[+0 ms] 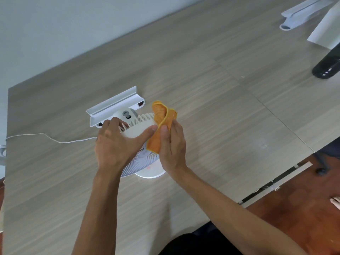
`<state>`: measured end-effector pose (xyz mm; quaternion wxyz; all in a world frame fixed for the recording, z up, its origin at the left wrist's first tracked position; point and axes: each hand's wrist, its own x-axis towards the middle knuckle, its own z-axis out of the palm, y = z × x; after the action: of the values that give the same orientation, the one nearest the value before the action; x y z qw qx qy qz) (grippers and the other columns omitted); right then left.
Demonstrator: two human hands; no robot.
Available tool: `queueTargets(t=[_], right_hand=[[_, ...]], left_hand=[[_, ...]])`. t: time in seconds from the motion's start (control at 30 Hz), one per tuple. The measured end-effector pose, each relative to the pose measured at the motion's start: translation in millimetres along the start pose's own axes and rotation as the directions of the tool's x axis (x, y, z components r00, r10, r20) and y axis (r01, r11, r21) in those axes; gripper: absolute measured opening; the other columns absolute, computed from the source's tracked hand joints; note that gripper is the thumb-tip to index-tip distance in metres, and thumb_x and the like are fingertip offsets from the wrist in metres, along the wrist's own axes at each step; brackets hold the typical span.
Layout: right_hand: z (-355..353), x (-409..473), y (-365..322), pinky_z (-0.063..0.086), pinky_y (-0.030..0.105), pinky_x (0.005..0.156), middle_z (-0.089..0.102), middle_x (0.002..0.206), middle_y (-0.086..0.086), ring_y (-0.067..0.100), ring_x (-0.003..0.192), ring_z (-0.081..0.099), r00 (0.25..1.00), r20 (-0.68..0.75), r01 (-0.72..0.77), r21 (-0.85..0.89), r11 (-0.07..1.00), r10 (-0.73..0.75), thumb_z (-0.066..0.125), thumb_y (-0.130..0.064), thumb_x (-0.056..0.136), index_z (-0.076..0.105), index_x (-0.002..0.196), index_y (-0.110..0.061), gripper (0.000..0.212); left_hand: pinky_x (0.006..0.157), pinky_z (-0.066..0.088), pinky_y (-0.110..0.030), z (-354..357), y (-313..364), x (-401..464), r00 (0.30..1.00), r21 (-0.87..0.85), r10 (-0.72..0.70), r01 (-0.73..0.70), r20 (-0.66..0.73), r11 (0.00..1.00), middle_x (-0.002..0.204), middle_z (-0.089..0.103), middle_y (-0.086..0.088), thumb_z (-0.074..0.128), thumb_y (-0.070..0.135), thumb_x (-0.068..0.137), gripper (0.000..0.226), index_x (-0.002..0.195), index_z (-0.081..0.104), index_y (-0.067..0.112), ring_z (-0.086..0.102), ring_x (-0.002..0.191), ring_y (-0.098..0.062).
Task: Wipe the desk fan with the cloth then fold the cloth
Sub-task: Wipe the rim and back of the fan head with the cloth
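Standing on the light wood-grain desk surface (202,80), the small white plastic desk fan (139,159) sits near the middle of the view, its round grille with curved radial slats facing toward the camera and its round white base (152,173) showing below the grille. The left hand (114,144) rests over the top of the fan housing, fingers curled onto the ribbed rear cage and thumb stretched along the housing toward the right, so the hand is closed around the fan body. The right hand (173,144) grips the orange microfibre cloth (161,124) between thumb and fingers at the right edge of the fan; the hand is clamped on the cloth. The cloth is bunched and partly folded over itself: its upper end rises free above the hand, and its lower part lies against the right side of the grille. The left thumb tip reaches the cloth edge. A thin white power cord (46,137) runs from behind the left hand across the desk to the left desk edge. Directly behind the fan, and touching or nearly touching its rear cage, lies a white angled plastic bracket (114,105) with a grey round fitting beneath it. At the far right of the desk lie a second white bracket-like part (301,15), a white sheet-like object (325,32) and a black cylindrical object (325,67), all well apart from the fan. Dark clothing (198,243) fills the lower edge of the view.
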<state>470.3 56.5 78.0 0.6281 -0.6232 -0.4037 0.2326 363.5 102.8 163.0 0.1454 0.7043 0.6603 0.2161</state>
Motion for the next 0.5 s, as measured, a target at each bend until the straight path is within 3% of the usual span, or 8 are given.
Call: queueTargets(t=[0.07, 0.17, 0.3, 0.37, 0.5], right_hand=[[0.3, 0.1, 5.0, 0.041, 0.040, 0.104, 0.060, 0.129, 0.008, 0.016, 0.126, 0.049, 0.997, 0.012, 0.083, -0.039, 0.996, -0.082, 0.028, -0.035, 0.101, 0.056, 0.130, -0.004, 0.050], [0.5, -0.2, 12.0, 0.043, 0.041, 0.101, 0.061, 0.126, 0.004, 0.016, 0.122, 0.051, 0.997, -0.039, 0.071, -0.005, 0.997, -0.071, 0.029, -0.037, 0.101, 0.057, 0.127, -0.007, 0.049], [0.9, 0.4, 17.9, 0.047, 0.033, 0.097, 0.066, 0.116, -0.001, 0.014, 0.112, 0.060, 0.980, -0.074, -0.167, 0.204, 0.965, 0.185, 0.031, -0.041, 0.100, 0.058, 0.126, -0.022, 0.041], [2.1, 2.3, 23.8, 0.049, 0.031, 0.096, 0.069, 0.112, -0.001, 0.010, 0.106, 0.063, 0.916, -0.049, -0.365, 0.309, 0.878, 0.397, 0.031, -0.049, 0.098, 0.061, 0.124, -0.022, 0.048], [8.0, 6.9, 39.5, 0.049, 0.045, 0.101, 0.072, 0.108, 0.004, 0.021, 0.105, 0.066, 0.700, 0.035, -0.650, 0.445, 0.616, 0.713, 0.037, -0.064, 0.089, 0.070, 0.107, -0.024, 0.055]], left_hand=[[0.072, 0.046, -0.036, 0.5, -1.2, -0.2, 1.000, 0.002, 0.000, 0.000, 0.000, 1.000, 0.093, 0.056, 0.002, 0.059, 0.086, 0.049, 0.079, 0.089, 0.057, 0.018, 0.059, 0.090, -0.025], [0.073, 0.052, -0.040, 1.5, 0.4, -1.2, 1.000, -0.003, 0.000, 0.000, -0.007, 1.000, 0.092, 0.059, 0.002, 0.058, 0.089, 0.045, 0.084, 0.088, 0.058, 0.018, 0.060, 0.088, -0.024], [0.071, 0.049, -0.037, 1.7, 2.9, 0.0, 1.000, 0.000, -0.010, 0.010, -0.009, 1.000, 0.092, 0.060, 0.000, 0.057, 0.089, 0.043, 0.086, 0.088, 0.057, 0.016, 0.060, 0.087, -0.024], [0.069, 0.047, -0.035, 1.0, 1.5, 1.1, 1.000, -0.018, -0.019, 0.019, -0.008, 1.000, 0.090, 0.060, 0.000, 0.060, 0.087, 0.044, 0.082, 0.086, 0.057, 0.016, 0.059, 0.084, -0.024], [0.069, 0.049, -0.035, 1.4, -1.5, 2.5, 1.000, -0.032, -0.026, 0.026, -0.005, 0.999, 0.088, 0.062, 0.002, 0.062, 0.086, 0.046, 0.079, 0.085, 0.057, 0.018, 0.060, 0.083, -0.023]])
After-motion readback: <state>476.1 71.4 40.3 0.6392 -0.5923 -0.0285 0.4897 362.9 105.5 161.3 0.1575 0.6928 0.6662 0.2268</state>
